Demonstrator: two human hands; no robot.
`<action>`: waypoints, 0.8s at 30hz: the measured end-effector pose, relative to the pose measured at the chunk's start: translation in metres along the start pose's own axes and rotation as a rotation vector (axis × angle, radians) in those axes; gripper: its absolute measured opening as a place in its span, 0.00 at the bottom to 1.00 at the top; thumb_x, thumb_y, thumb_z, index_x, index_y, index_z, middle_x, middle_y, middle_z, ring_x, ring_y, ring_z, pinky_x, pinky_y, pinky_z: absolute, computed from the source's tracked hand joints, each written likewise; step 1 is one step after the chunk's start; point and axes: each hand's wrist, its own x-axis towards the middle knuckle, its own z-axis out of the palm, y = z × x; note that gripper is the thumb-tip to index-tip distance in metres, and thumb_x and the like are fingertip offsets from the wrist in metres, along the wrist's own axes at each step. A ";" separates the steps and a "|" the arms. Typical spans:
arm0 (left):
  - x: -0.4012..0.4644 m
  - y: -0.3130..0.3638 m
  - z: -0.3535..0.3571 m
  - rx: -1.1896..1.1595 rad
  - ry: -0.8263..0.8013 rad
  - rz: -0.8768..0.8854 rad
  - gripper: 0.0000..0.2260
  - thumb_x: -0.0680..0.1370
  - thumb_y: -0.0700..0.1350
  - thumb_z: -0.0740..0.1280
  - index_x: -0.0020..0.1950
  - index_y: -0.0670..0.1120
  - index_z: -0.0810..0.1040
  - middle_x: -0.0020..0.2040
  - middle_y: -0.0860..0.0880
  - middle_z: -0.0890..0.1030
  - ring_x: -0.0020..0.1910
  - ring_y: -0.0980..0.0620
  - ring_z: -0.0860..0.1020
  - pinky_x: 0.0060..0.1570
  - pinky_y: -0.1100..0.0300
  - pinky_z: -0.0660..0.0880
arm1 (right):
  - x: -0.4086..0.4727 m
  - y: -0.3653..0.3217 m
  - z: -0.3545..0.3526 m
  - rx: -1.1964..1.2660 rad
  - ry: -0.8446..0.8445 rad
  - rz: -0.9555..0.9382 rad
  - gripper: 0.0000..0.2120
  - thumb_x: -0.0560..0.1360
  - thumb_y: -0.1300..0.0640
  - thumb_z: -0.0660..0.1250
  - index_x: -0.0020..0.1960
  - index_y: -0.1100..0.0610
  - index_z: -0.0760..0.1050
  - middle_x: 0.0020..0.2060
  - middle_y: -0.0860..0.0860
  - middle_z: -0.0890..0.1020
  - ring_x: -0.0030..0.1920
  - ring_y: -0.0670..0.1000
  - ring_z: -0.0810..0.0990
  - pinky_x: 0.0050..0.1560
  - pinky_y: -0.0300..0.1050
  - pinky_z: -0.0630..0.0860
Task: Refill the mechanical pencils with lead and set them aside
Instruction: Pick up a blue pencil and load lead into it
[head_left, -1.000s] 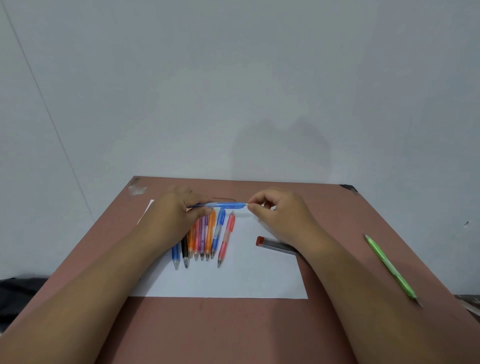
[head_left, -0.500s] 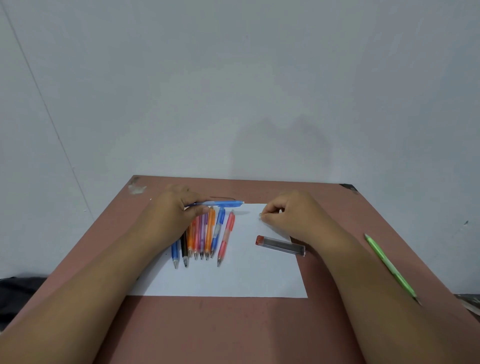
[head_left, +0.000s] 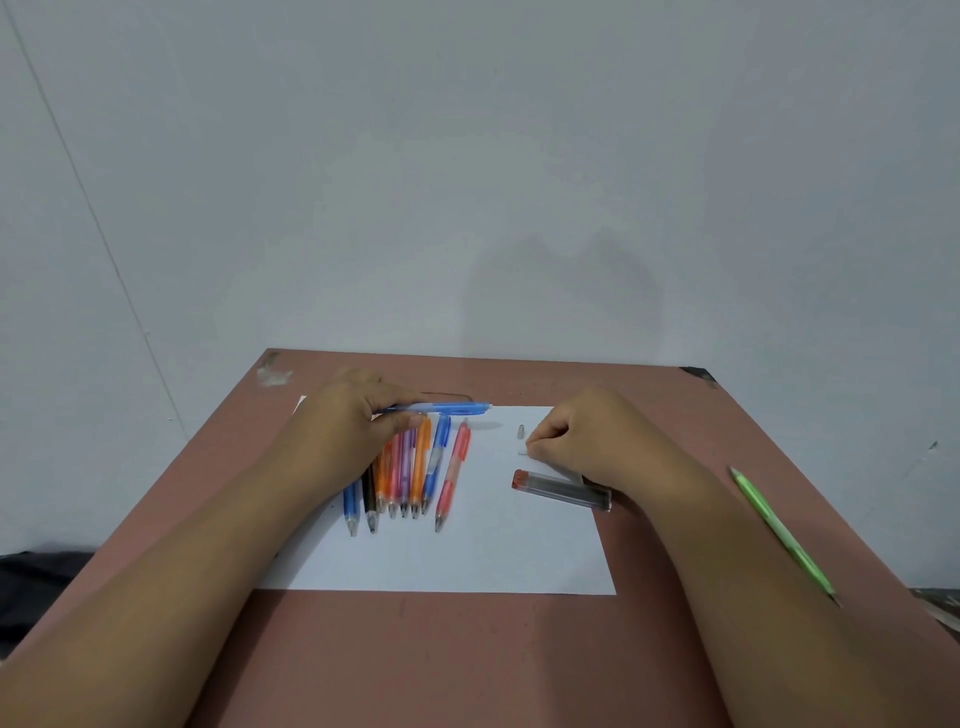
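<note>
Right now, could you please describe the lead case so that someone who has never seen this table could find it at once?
Start at the white sheet of paper on the reddish table. Near the sheet's right edge, just in front of the right hand, lies the lead case. Unlike the coloured pencils lined up to its left, it is a dark, see-through box with a red end.

Two bare forearms enter from the lower corners of the frame, no sleeves, watches or rings visible. The left hand (head_left: 358, 421) and right hand (head_left: 587, 436) are ungloved.
</note>
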 end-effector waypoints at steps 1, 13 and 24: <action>0.000 0.000 0.000 0.006 0.001 0.002 0.11 0.79 0.53 0.70 0.61 0.57 0.83 0.44 0.60 0.78 0.49 0.62 0.74 0.45 0.66 0.68 | -0.002 0.000 -0.002 0.046 0.024 0.007 0.06 0.73 0.56 0.69 0.43 0.55 0.85 0.43 0.49 0.86 0.41 0.50 0.83 0.42 0.49 0.80; -0.002 0.012 -0.002 -0.016 -0.019 0.026 0.13 0.79 0.50 0.70 0.63 0.55 0.83 0.44 0.60 0.77 0.48 0.57 0.74 0.44 0.68 0.67 | 0.000 -0.017 0.013 0.269 0.279 -0.246 0.10 0.75 0.49 0.75 0.57 0.43 0.84 0.44 0.39 0.81 0.45 0.42 0.77 0.42 0.29 0.71; -0.006 0.024 -0.006 0.007 0.074 -0.054 0.24 0.77 0.56 0.71 0.73 0.59 0.73 0.68 0.58 0.75 0.69 0.56 0.69 0.65 0.60 0.66 | 0.012 -0.005 0.010 0.315 0.399 -0.139 0.04 0.76 0.56 0.74 0.49 0.49 0.87 0.40 0.40 0.80 0.42 0.34 0.76 0.43 0.25 0.67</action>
